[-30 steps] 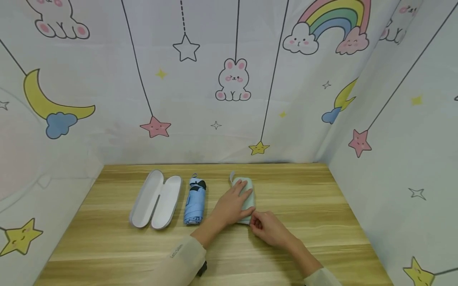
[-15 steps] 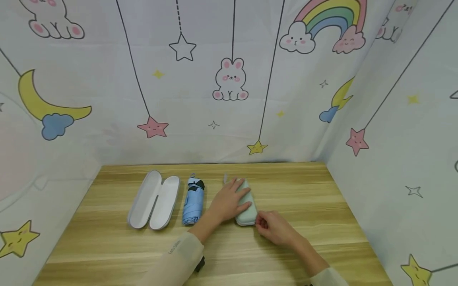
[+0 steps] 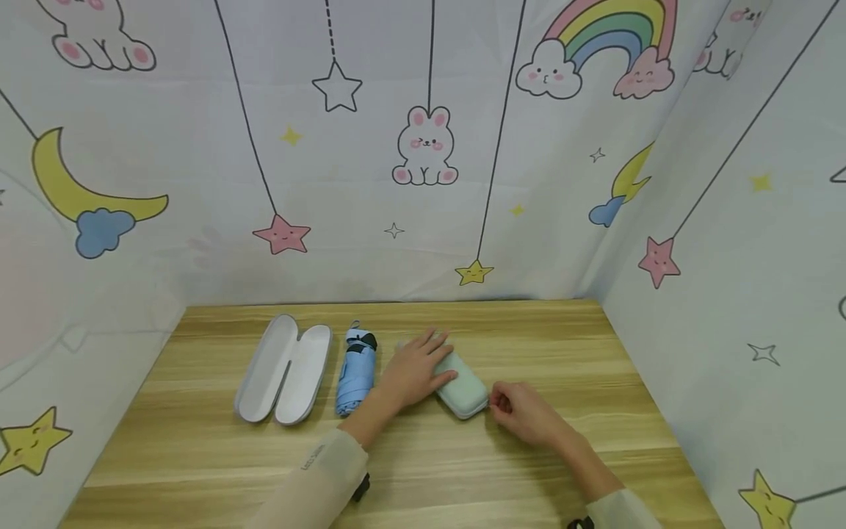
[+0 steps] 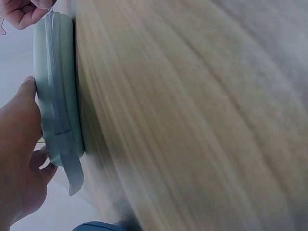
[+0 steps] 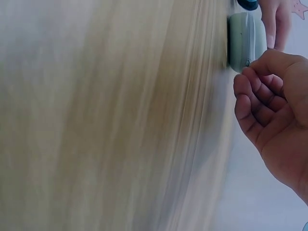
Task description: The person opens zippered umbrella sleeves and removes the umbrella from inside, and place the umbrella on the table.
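A mint-green zippered case (image 3: 465,389) lies slantwise on the table; its zipper (image 4: 55,72) runs along the side, and a grey strap (image 4: 71,168) hangs from one end in the left wrist view. My left hand (image 3: 411,371) rests over the case's far-left end with fingers spread, hiding that part. At the near-right corner, my right hand (image 3: 525,413) pinches the zipper pull (image 5: 248,63) between thumb and index finger, the other fingers curled. The pull itself is mostly covered by the fingertips.
To the left of the case lies a folded blue umbrella (image 3: 357,375) with black patches. Further left, an open glasses case (image 3: 304,375) shows its white inside. A patterned white cloth (image 3: 370,272) stands behind the wood-grain table (image 3: 529,338).
The green case has turned from nearly upright in view to slanting, its near end swinging right. My right hand has moved right with it; my left hand has shifted slightly left.
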Action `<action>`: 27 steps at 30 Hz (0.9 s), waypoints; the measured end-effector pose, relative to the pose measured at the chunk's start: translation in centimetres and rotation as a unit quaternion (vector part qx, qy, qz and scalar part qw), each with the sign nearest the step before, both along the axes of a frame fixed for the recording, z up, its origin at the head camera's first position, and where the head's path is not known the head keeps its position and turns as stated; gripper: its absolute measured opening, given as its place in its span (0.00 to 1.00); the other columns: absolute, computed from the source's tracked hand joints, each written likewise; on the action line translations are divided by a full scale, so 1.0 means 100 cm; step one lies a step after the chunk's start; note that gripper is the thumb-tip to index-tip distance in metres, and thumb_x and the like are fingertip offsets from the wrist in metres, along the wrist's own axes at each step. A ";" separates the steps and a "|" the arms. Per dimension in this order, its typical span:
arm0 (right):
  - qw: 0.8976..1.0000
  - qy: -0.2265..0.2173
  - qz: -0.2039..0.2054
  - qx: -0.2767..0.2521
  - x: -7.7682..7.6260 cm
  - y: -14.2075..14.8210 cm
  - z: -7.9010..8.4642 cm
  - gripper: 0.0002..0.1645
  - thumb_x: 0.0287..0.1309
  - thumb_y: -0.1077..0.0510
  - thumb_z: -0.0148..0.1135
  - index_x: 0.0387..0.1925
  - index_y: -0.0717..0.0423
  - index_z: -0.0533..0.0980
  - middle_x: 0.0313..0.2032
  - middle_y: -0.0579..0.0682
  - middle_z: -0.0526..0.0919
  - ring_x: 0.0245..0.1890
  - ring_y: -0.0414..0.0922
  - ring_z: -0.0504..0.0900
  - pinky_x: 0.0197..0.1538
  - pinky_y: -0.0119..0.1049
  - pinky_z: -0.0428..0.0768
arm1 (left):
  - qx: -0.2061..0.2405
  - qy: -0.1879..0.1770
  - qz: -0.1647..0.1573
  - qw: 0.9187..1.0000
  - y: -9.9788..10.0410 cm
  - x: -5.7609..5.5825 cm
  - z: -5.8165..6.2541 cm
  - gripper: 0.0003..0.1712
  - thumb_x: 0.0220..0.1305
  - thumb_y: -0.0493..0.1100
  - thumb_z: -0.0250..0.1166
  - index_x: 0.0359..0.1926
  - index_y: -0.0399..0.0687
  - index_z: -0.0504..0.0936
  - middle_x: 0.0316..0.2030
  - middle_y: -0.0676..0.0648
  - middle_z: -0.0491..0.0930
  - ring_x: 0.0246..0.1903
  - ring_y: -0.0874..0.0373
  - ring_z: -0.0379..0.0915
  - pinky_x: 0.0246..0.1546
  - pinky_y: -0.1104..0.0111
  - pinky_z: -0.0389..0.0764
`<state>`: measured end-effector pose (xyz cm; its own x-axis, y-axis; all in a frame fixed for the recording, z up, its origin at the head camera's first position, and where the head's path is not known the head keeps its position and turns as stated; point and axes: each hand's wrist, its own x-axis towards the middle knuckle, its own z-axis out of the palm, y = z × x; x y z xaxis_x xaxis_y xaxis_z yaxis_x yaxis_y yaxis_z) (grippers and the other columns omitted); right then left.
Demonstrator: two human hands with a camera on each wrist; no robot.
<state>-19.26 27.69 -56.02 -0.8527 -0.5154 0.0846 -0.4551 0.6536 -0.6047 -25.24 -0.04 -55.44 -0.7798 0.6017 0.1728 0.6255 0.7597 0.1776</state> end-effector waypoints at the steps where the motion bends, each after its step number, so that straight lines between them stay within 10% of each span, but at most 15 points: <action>1: 1.000 0.003 -0.006 0.006 -0.001 0.001 0.000 0.09 0.62 0.67 0.67 0.32 0.49 0.78 0.27 0.36 0.78 0.27 0.31 0.74 0.30 0.30 0.77 | 0.001 -0.002 -0.002 1.000 -0.002 0.000 0.000 0.36 0.79 0.66 0.56 0.76 0.51 0.74 0.79 0.44 0.65 0.79 0.42 0.56 0.71 0.43 0.70; 12: 0.997 0.040 -0.060 0.001 -0.022 0.017 -0.005 0.09 0.63 0.67 0.68 0.33 0.51 0.80 0.26 0.37 0.79 0.27 0.33 0.76 0.31 0.31 0.79 | 0.012 -0.051 -0.020 0.998 -0.019 0.008 0.012 0.41 0.73 0.65 0.63 0.77 0.47 0.72 0.78 0.40 0.65 0.78 0.40 0.58 0.72 0.49 0.70; 27: 0.994 0.067 -0.080 0.009 -0.055 0.019 -0.005 0.07 0.67 0.66 0.67 0.34 0.53 0.80 0.26 0.39 0.78 0.26 0.36 0.75 0.31 0.33 0.78 | 0.014 -0.023 -0.017 0.999 -0.021 0.014 0.009 0.40 0.73 0.62 0.66 0.75 0.43 0.74 0.73 0.44 0.72 0.73 0.48 0.68 0.69 0.55 0.74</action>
<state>-24.78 29.59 -56.51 -0.9058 -0.3759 0.1954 -0.4198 0.7341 -0.5337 -23.81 -2.11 -54.58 -0.7668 0.6229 0.1545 0.6412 0.7327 0.2281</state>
